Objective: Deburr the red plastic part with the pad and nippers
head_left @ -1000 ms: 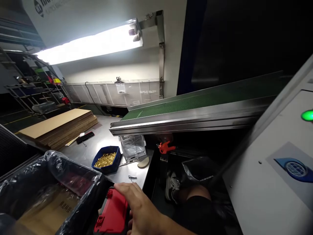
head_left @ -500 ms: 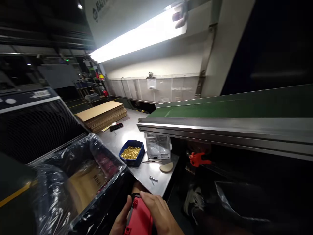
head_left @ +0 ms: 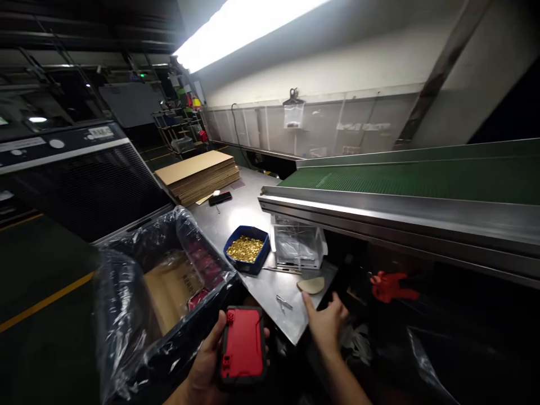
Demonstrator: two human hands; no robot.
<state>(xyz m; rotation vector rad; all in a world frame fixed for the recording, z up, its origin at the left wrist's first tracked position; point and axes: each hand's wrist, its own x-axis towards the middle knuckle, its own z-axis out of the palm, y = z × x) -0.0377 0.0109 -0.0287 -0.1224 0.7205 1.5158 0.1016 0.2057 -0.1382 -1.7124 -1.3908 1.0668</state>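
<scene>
- Bin (head_left: 189, 337): one, black, at 10 o'clock from the red case (head_left: 244, 343). One clear liner (head_left: 118, 315) drapes over the rim, presumably to shield the contents: one printed brown sheet (head_left: 169, 292) and, toward 2 o'clock inside, red items of unclear count.
- Cardboard stack (head_left: 196, 177): one, at 11 o'clock on the tabletop (head_left: 297, 323). Sheets lie flat and roughly aligned, probably to save space; too many to count.
- Left hand (head_left: 206, 357): one of two hands, closed around the red case, thumb along one long edge, fingertips showing at the opposite edge.
- Red case: one in hand, between the bin and the tabletop corner. The edge grip presumably leaves the red face and its two fittings unobstructed.
- Blue tray (head_left: 260, 261): one, at 12 o'clock. Raised walls presumably keep the golden pieces (head_left: 244, 249) from scattering; pieces uncountable.
- Metal tool (head_left: 284, 302): one, clipper-like, lying flat at 2 o'clock.
- Clear box (head_left: 301, 250): one, at 1 o'clock, near the conveyor (head_left: 379, 180) end; bagging inside, count unclear.
- Tan pad (head_left: 311, 286): one, flat at 2 o'clock.
- Right hand (head_left: 325, 326): at 3 o'clock, fingers partly spread, nothing seen in its grasp; one fingertip is just beside the tan pad, contact cannot be confirmed.
- Conveyor: one, sloping, at 2 o'clock.
</scene>
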